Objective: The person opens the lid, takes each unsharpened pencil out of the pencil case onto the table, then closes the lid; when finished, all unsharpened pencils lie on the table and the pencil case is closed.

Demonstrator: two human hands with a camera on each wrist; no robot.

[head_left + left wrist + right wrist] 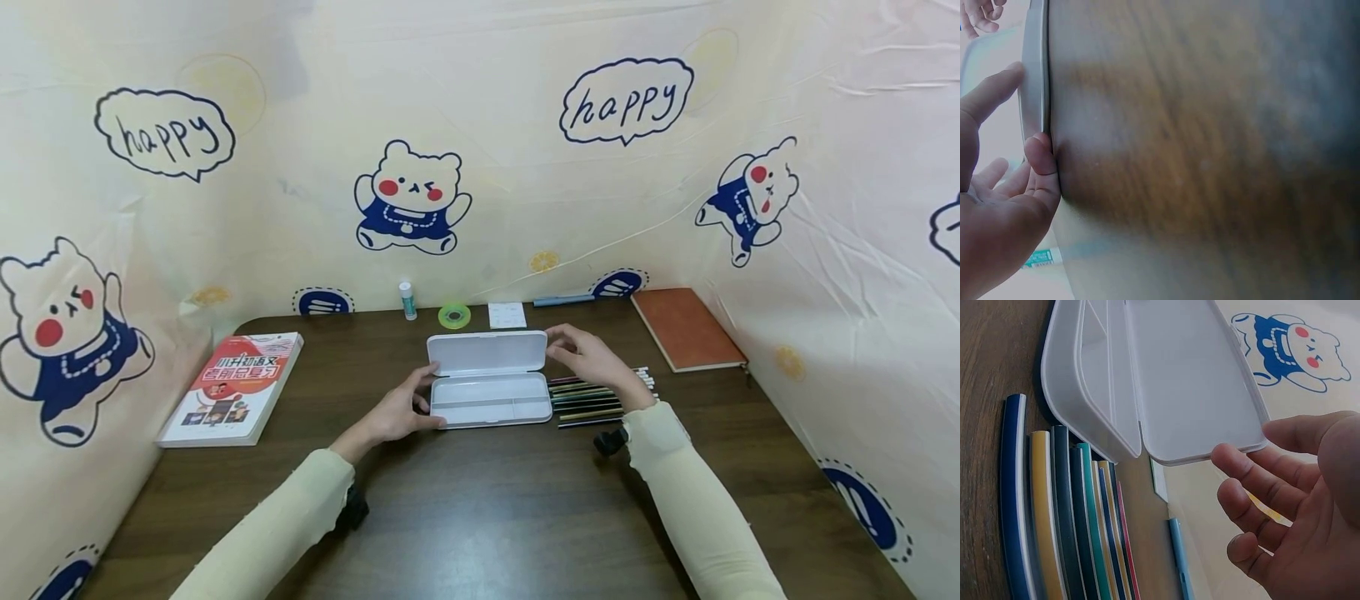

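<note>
A white pencil case [491, 414] lies with its lid [487, 352] raised toward the back, its divided inside bare. My left hand [393, 412] holds the left end, thumb at the near corner and fingers along the side. In the left wrist view the thumb lies against the case's wall [1034, 94]. At the lid's right corner, my right hand [588, 354] pinches the edge between thumb and forefinger, as the right wrist view shows; the other fingers stay loosely bent. Several coloured pencils [588, 408] lie side by side right of the case, partly under the right forearm.
A book [232, 387] lies at the left and a brown notebook [690, 329] at the right. Along the back edge are a glue stick [407, 302], a green tape roll [453, 316], a white paper pad [507, 316] and a blue pen [562, 301]. Printed cloth hangs behind.
</note>
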